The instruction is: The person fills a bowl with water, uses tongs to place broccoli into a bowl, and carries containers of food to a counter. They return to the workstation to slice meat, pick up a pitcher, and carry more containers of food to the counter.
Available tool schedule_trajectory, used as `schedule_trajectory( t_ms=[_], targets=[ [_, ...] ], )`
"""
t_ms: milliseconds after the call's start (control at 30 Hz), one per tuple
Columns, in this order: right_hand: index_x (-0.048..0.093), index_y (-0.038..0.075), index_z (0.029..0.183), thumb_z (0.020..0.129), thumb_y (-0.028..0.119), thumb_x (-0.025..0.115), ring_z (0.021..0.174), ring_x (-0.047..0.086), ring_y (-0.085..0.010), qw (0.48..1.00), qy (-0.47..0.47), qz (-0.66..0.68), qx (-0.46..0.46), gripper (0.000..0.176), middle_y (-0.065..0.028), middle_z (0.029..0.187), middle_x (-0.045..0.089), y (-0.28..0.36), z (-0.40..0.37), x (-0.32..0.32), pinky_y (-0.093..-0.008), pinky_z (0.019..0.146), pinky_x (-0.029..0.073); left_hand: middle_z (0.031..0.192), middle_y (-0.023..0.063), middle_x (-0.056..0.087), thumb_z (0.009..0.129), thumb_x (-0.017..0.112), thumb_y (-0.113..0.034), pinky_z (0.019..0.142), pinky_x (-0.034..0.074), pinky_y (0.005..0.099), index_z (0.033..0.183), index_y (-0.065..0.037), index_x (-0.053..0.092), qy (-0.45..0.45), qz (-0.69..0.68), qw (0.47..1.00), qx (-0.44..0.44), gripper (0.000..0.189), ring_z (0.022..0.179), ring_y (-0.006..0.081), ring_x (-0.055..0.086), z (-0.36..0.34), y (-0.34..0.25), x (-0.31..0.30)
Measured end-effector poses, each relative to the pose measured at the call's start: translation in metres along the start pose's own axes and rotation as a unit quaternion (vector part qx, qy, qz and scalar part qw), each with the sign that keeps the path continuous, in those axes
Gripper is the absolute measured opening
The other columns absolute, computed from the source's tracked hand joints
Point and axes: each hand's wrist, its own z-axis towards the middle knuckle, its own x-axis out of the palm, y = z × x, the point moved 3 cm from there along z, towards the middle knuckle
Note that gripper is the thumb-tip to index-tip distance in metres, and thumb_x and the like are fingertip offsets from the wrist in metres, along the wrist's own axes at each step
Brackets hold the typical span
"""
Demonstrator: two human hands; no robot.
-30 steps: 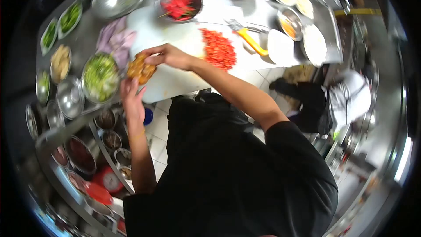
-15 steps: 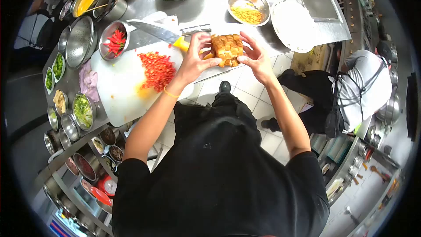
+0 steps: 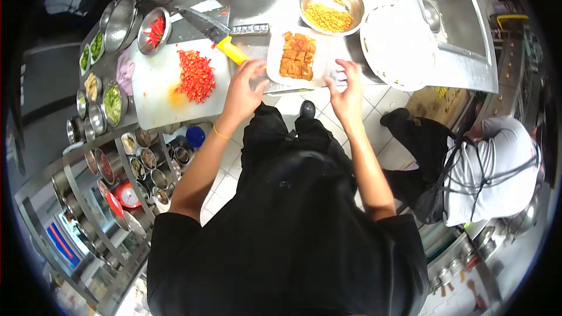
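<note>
A browned, scored block of food cut into chunks (image 3: 297,57) lies on a white plate (image 3: 320,70) at the counter's front edge. Left of the plate is my left hand (image 3: 246,89), its fingers apart and holding nothing. On the other side, my right hand (image 3: 346,85) is also open and empty, clear of the food. Close to my left fingers is the yellow handle of a knife (image 3: 233,51). Behind it lies a cleaver with a patterned dark handle (image 3: 249,29). Chopped red chillies (image 3: 195,76) are heaped on the white cutting board (image 3: 155,105).
A steel bowl of yellow crumbs (image 3: 329,14) and a large white plate (image 3: 398,52) stand behind and right. Whole red chillies (image 3: 156,30) fill a bowl at left. A sink (image 3: 456,17) is at far right. A person in a grey shirt (image 3: 492,169) bends nearby.
Both hands have let go of the food block and drawn apart. It now rests on the white plate. The view has shifted, and the person at right appears lower.
</note>
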Motion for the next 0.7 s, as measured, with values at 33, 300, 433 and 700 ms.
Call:
schedule_trajectory(
  t_ms=[33,300,433,700],
  targets=[
    [0.045,0.008,0.124,0.073,0.003,0.067,0.092,0.059,-0.0291,1.000,0.009,0.004,-0.008,0.056,-0.0204,0.120,0.043,-0.009,0.000,0.001,-0.0342,0.077,0.051,0.114,0.0114,0.052,0.070,0.063,0.006,0.078,0.047,0.0304,0.115,-0.003,0.049,-0.011,0.003,1.000,-0.006,0.048,0.094,0.0228,0.057,-0.016,0.009,0.009],
    [0.038,-0.002,0.126,0.085,0.007,0.049,0.071,0.063,-0.0229,0.851,0.150,0.390,0.317,0.043,-0.0163,0.098,0.060,-0.046,-0.011,0.055,-0.0303,0.057,0.051,0.088,0.0051,0.058,0.079,0.057,0.003,0.072,0.047,0.0253,0.108,0.000,0.052,-0.022,-0.319,0.922,-0.219,0.029,0.081,0.0108,0.057,-0.140,0.011,0.055],
    [0.041,-0.002,0.125,0.081,-0.002,0.044,0.078,0.063,-0.0225,0.875,0.179,0.390,0.223,0.044,-0.0151,0.107,0.057,-0.044,-0.036,0.022,-0.0326,0.055,0.055,0.095,0.0083,0.061,0.084,0.053,-0.004,0.068,0.048,0.0255,0.121,-0.001,0.044,-0.032,-0.403,0.885,-0.233,0.038,0.076,0.0122,0.058,-0.146,0.003,0.058],
    [0.043,-0.004,0.124,0.077,-0.001,0.042,0.074,0.061,-0.0213,0.866,0.385,0.258,0.186,0.047,-0.0157,0.105,0.057,0.028,-0.124,0.005,-0.0307,0.050,0.054,0.100,0.0097,0.058,0.083,0.055,-0.013,0.066,0.052,0.0287,0.139,-0.013,0.026,-0.064,-0.524,0.822,-0.215,0.064,0.077,0.0139,0.061,-0.231,0.020,0.074]
  ],
)
